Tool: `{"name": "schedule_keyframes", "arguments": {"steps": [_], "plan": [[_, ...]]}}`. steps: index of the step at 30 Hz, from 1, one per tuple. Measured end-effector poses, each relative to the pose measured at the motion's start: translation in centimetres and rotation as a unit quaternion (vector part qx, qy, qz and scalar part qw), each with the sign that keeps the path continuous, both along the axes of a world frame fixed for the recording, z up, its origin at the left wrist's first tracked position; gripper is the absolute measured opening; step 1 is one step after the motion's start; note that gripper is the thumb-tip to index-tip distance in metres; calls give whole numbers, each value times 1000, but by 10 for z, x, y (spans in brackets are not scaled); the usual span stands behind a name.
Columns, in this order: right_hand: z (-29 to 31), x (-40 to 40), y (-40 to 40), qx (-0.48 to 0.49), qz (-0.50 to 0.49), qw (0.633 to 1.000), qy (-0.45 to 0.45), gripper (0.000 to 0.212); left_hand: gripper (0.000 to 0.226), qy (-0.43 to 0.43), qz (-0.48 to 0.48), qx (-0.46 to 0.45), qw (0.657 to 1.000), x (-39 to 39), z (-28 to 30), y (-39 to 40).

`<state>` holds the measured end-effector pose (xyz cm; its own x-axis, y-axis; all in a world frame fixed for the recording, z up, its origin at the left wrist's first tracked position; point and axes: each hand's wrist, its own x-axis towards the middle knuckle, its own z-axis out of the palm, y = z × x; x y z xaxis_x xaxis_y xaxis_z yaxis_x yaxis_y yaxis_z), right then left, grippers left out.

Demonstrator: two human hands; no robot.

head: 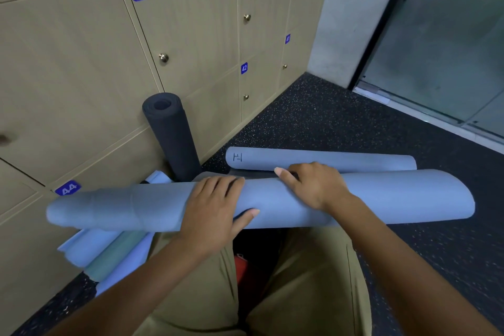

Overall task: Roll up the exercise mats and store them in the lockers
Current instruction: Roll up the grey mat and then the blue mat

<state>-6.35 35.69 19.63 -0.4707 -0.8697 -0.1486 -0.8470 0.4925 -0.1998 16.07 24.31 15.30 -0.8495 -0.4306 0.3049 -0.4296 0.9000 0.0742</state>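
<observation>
A: Head view — which step?

B: Rolling, near the end. Blue-grey exercise mat (381,194) almost fully rolled, lying crosswise over the knees above the speckled dark floor (341,123). Free end of the mat (321,159) curled just beyond the roll, small logo showing, with a dark strip of the underside between.

A: Hands?

B: Left hand (215,204) laid over the middle of the roll, fingers stretched across the top, thumb along the near side; pressing rather than clenching. Right hand (311,185) just beside it, fingers curled over the roll's far edge, gripping.

A: Next move?

B: Probably one more turn away from the body to take in the free end, both hands pressing evenly so the ends stay flush; the left end already looks slightly telescoped. Then a locker.

A: Room around?

B: Tight on the left. Locker doors (191,22) all closed, numbered 38, 39, 42, 44. Black rolled mat (171,133) upright, leaning against them. Pale blue and green mats (109,251) lying under the roll's left end. Open floor on the right, up to a glass door (441,49). Opening a door calls for a free hand.
</observation>
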Motion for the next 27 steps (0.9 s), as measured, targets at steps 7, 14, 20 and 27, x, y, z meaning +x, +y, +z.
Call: {"name": "schedule_keyframes", "arguments": {"steps": [7, 14, 20, 27], "plan": [[-7, -8, 5, -65, 14, 993, 99, 53, 65, -64, 21, 4, 998, -23, 7, -25], [-30, -11, 23, -121, -12, 976, 182, 67, 57, -154, 11, 140, 978, -48, 26, -61], [-45, -28, 6, -155, -41, 974, 161, 67, 65, -220, 43, 273, 935, -72, 27, -90], [-31, -59, -23, -29, -22, 996, 82, 69, 62, -20, -21, 59, 998, -74, 18, -84]]}}
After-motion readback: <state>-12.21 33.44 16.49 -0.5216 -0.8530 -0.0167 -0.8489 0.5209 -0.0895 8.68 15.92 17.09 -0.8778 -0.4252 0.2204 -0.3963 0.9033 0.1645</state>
